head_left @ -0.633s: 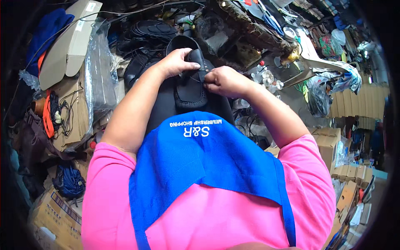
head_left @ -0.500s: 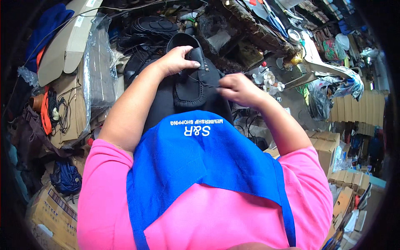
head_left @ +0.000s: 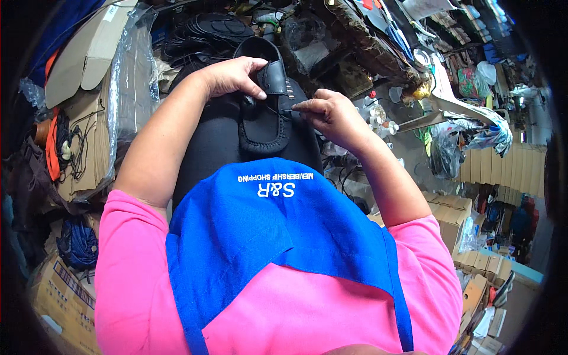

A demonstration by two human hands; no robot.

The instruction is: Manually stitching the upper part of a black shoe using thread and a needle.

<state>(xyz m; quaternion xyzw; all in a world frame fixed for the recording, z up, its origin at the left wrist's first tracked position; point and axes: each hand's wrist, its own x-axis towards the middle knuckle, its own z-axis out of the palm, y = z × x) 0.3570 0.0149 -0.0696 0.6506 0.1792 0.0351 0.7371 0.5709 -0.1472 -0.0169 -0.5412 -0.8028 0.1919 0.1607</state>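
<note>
A black leather loafer [head_left: 263, 133] lies on my dark-clad lap, its toe toward me, with thick stitching around the toe. My left hand [head_left: 239, 80] grips the loafer at its strap [head_left: 273, 77], thumb on top and fingers partly hidden inside the opening. At the loafer's right side, my right hand [head_left: 331, 115] has its fingertips drawn together close to the stitched edge. A thin line shows at those fingertips; whether it is a needle or thread is too small to tell. A dark thread crosses the loafer below the strap.
Flat black pieces [head_left: 210, 32] are piled beyond my lap. Plastic-wrapped cardboard [head_left: 127, 100] stands at the left. Small bottles [head_left: 381, 118] stand to the right of my right hand, and a cluttered bench [head_left: 367, 41] runs along the far right. Cardboard boxes [head_left: 449, 216] are stacked at the right.
My right hand has come in from the right to the loafer's side, and the thread stretched to it is no longer taut. My left hand keeps its hold, shifted slightly left and tilting the loafer.
</note>
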